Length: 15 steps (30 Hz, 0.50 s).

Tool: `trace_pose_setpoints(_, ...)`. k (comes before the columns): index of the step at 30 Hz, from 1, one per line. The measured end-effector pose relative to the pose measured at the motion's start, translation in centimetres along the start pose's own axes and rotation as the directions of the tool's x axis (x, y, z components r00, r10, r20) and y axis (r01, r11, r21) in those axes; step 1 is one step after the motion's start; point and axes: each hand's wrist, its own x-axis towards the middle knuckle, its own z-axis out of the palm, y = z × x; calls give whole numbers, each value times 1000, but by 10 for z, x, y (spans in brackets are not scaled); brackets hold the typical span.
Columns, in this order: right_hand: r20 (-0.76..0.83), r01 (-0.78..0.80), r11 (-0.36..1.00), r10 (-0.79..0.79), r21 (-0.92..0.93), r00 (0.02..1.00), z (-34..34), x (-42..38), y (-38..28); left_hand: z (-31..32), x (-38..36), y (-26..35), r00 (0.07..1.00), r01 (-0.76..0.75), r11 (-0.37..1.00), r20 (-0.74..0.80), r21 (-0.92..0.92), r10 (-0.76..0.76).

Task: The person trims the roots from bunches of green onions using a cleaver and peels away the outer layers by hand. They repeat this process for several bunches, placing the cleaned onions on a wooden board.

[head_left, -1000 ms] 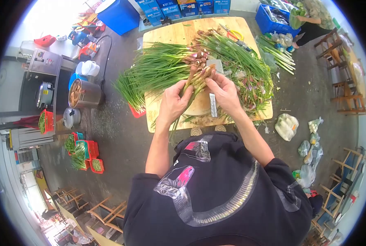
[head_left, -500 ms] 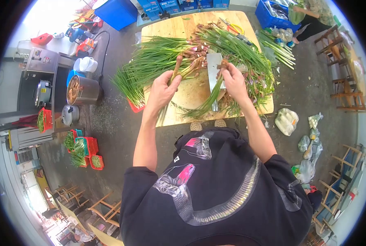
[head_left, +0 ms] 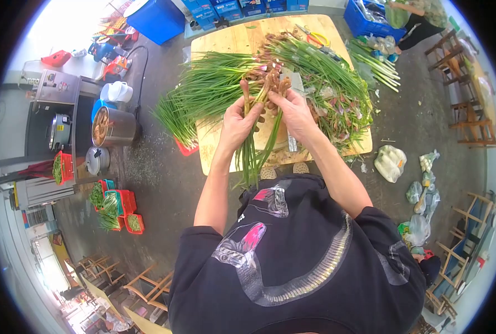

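My left hand (head_left: 236,126) is closed around a few spring onions (head_left: 249,153), their brown root ends up and green leaves hanging toward me over the table's near edge. Beside it, my right hand (head_left: 295,114) pinches more spring onions just below their brown roots; the two hands are close together. Partly hidden behind my right hand, a cleaver (head_left: 296,83) lies on a round chopping board (head_left: 271,156). Past my left hand spreads a large pile of spring onions (head_left: 214,78). Another heap (head_left: 337,83), mixed with trimmings, lies to the right.
The wooden table (head_left: 231,39) also carries scissors with yellow handles (head_left: 318,39). A metal pot (head_left: 114,127) and red baskets of greens (head_left: 126,201) stand on the floor at left. White bags (head_left: 390,163) lie at right, and a person (head_left: 417,28) is at the upper right.
My hands have come together over the board, bringing their spring onions side by side. The leaves of my right hand's onions have swung to hang down with the others. The cleaver stays on the board.
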Motion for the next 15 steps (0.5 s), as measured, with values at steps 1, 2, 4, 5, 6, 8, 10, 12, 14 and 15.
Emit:
trace_pose_setpoints(1,-9,-3,999,2,-42,1000,-3,2,-1,-1,3,-4,1000,-12,1000,-15,6,13)
trace_pose_setpoints(2,-20,-7,996,5,-84,1000,-6,2,-2,-2,7,-13,999,-23,1000,-28,12,23)
trace_pose_setpoints(4,-36,-29,984,23,-174,999,-9,4,-2,-2,6,-10,998,-8,1000,-60,22,9)
trace_pose_setpoints(5,-45,-38,975,29,-218,999,-11,4,-2,-3,7,-8,995,-54,989,-78,140,66)
trace_pose_setpoints(6,-44,-16,978,7,-207,999,-13,4,-1,-6,11,-6,988,-97,962,-89,256,123)
trace_pose_setpoints(8,-36,30,983,-37,-183,999,-16,4,-1,-5,13,-6,966,-160,967,-172,200,196)
trace_pose_setpoints(10,-10,94,954,-101,-285,995,-15,1,-12,-14,18,-10,974,-176,973,-115,153,194)
trace_pose_setpoints(12,5,149,924,-157,-352,988,-22,0,-16,-26,15,-2,999,-37,999,-27,40,38)
trace_pose_setpoints(14,20,201,900,-210,-386,978,-37,8,-14,-41,15,2,1000,24,1000,14,-12,-24)
trace_pose_setpoints(15,14,186,903,-196,-388,981,-45,11,-18,-49,14,4,998,54,998,34,-35,-53)
